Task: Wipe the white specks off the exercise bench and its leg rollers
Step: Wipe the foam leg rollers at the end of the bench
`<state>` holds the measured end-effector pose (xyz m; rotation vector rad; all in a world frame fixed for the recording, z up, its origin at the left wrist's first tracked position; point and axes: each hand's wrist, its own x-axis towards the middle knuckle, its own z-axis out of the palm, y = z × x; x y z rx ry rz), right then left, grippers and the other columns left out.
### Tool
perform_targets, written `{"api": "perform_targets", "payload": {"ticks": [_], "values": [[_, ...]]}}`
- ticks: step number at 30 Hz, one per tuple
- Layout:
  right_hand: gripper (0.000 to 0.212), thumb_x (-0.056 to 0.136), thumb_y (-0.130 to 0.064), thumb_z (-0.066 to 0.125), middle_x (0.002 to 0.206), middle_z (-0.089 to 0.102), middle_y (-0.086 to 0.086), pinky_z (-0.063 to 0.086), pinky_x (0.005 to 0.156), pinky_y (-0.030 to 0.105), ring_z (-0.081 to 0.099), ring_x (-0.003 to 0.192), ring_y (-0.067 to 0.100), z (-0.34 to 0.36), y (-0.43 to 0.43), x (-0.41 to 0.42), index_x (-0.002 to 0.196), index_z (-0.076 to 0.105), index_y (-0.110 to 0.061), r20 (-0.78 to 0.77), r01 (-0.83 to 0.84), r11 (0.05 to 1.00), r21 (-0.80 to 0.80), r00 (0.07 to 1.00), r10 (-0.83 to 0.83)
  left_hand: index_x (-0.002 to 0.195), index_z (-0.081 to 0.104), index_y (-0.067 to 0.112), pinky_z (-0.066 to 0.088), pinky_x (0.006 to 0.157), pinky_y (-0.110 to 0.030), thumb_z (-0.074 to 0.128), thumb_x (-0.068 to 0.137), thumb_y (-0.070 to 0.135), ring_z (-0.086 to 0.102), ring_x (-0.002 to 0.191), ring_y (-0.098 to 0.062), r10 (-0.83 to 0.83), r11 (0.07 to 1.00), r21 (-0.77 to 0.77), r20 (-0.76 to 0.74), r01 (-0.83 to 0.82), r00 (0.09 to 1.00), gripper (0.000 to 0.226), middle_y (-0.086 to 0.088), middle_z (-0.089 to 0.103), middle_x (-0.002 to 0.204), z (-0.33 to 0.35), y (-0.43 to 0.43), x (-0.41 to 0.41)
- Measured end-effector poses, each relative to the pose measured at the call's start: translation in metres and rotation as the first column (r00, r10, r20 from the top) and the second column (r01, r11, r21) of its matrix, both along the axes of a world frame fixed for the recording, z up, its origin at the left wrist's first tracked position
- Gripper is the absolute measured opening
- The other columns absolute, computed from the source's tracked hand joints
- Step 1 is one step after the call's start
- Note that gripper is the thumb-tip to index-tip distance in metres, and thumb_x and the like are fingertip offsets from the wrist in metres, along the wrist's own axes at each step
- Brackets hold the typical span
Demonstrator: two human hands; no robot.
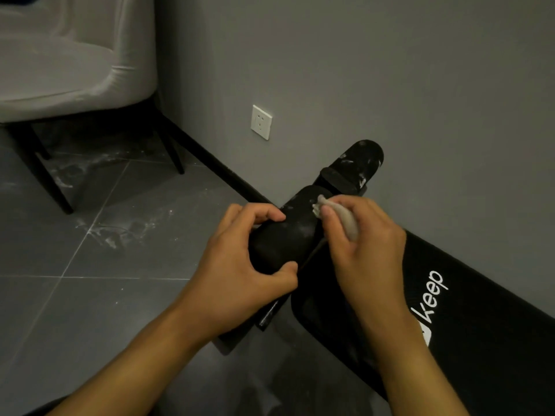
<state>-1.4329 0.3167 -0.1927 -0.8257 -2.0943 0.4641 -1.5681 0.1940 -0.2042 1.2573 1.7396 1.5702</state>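
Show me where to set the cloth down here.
Free: the dusty tiled floor between the chair legs and the near roller, and the bench pad around the keep logo. Crowded: the near roller, with the left hand gripping it and the right hand pressing the cloth on it; the far roller sits close to the wall.

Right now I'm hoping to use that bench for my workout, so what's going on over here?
A person is cleaning the black exercise bench. Their left hand grips the near leg roller, while the right hand pinches a small pale cloth against that roller's top. The far leg roller, by the wall, carries white specks, so the job is not finished. White smudges also show on the floor tiles.
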Motion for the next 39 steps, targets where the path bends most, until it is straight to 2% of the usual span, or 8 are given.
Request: {"api": "perform_targets", "payload": {"ticks": [6, 12, 18, 25, 30, 35, 37, 39], "values": [[0.018, 0.095, -0.020, 0.066, 0.102, 0.064, -0.008, 0.048, 0.078, 0.011, 0.063, 0.091, 0.001, -0.013, -0.034, 0.017, 0.112, 0.071, -0.016, -0.014, -0.222, 0.974, -0.040, 0.975, 0.222, 0.111, 0.059, 0.042, 0.056, 0.079, -0.016, 0.084, 0.068, 0.031, 0.059, 0.107, 0.003, 0.026, 1.000, 0.014, 0.014, -0.026, 1.000, 0.051, 0.024, 0.053, 0.112, -0.001, 0.001, -0.001], [0.016, 0.098, -0.029, 0.065, 0.102, 0.065, -0.010, 0.050, 0.081, 0.014, 0.060, 0.092, -0.004, 0.002, 0.010, -0.001, 0.111, 0.070, -0.021, 0.010, 0.010, 1.000, -0.014, 1.000, -0.009, 0.111, 0.060, 0.039, 0.054, 0.072, -0.013, 0.087, 0.073, 0.015, 0.060, 0.103, 0.004, 0.040, 0.999, 0.022, 0.010, -0.040, 0.999, 0.052, 0.013, 0.053, 0.117, -0.002, 0.002, 0.004], [0.017, 0.095, -0.018, 0.068, 0.100, 0.065, -0.006, 0.048, 0.077, 0.013, 0.065, 0.090, 0.004, -0.019, -0.036, 0.019, 0.111, 0.072, -0.015, -0.080, -0.241, 0.970, -0.036, 0.968, 0.237, 0.109, 0.058, 0.047, 0.057, 0.081, -0.020, 0.074, 0.061, 0.048, 0.061, 0.107, -0.001, 0.046, 0.999, 0.010, -0.011, -0.046, 0.999, 0.050, 0.021, 0.053, 0.113, -0.003, 0.003, 0.001], [0.018, 0.098, -0.030, 0.064, 0.104, 0.066, -0.009, 0.049, 0.083, 0.013, 0.060, 0.095, -0.002, 0.004, 0.016, -0.006, 0.113, 0.071, -0.022, 0.013, -0.009, 1.000, -0.027, 1.000, 0.010, 0.109, 0.057, 0.047, 0.058, 0.075, -0.019, 0.082, 0.071, 0.029, 0.060, 0.104, 0.001, 0.051, 0.999, 0.003, 0.003, -0.051, 0.999, 0.049, 0.017, 0.051, 0.117, -0.004, 0.003, 0.004], [0.017, 0.097, -0.021, 0.064, 0.103, 0.065, -0.006, 0.048, 0.079, 0.011, 0.064, 0.094, 0.003, -0.013, -0.037, 0.013, 0.112, 0.072, -0.016, -0.080, -0.244, 0.968, -0.065, 0.968, 0.238, 0.109, 0.057, 0.050, 0.060, 0.084, -0.031, 0.077, 0.062, 0.047, 0.062, 0.108, -0.002, 0.051, 0.999, -0.003, 0.016, -0.051, 0.999, 0.051, 0.020, 0.053, 0.115, -0.003, 0.003, 0.003], [0.018, 0.097, -0.027, 0.064, 0.105, 0.064, -0.007, 0.048, 0.082, 0.012, 0.060, 0.094, -0.001, -0.001, 0.009, -0.006, 0.113, 0.071, -0.021, 0.008, -0.085, 0.996, -0.006, 0.996, 0.085, 0.107, 0.059, 0.045, 0.059, 0.075, -0.021, 0.088, 0.074, 0.016, 0.061, 0.103, 0.000, 0.048, 0.999, 0.009, 0.058, -0.048, 0.997, 0.052, 0.014, 0.053, 0.117, -0.004, 0.004, 0.004], [0.018, 0.098, -0.028, 0.065, 0.104, 0.066, -0.006, 0.051, 0.085, 0.019, 0.061, 0.095, 0.001, 0.005, 0.023, -0.014, 0.112, 0.072, -0.019, -0.019, -0.024, 0.999, -0.045, 1.000, 0.023, 0.109, 0.059, 0.042, 0.058, 0.073, -0.019, 0.086, 0.075, 0.016, 0.061, 0.102, 0.000, 0.051, 0.999, 0.016, 0.053, -0.052, 0.997, 0.051, 0.013, 0.052, 0.117, -0.003, 0.004, 0.005], [0.018, 0.099, -0.024, 0.064, 0.104, 0.065, -0.005, 0.050, 0.084, 0.016, 0.062, 0.096, 0.002, 0.003, 0.012, -0.014, 0.113, 0.072, -0.016, -0.045, -0.054, 0.997, -0.053, 0.998, 0.052, 0.110, 0.059, 0.041, 0.057, 0.073, -0.017, 0.084, 0.072, 0.017, 0.061, 0.103, 0.001, 0.041, 0.999, 0.022, 0.065, -0.043, 0.997, 0.051, 0.013, 0.052, 0.117, -0.002, 0.003, 0.005]]}}
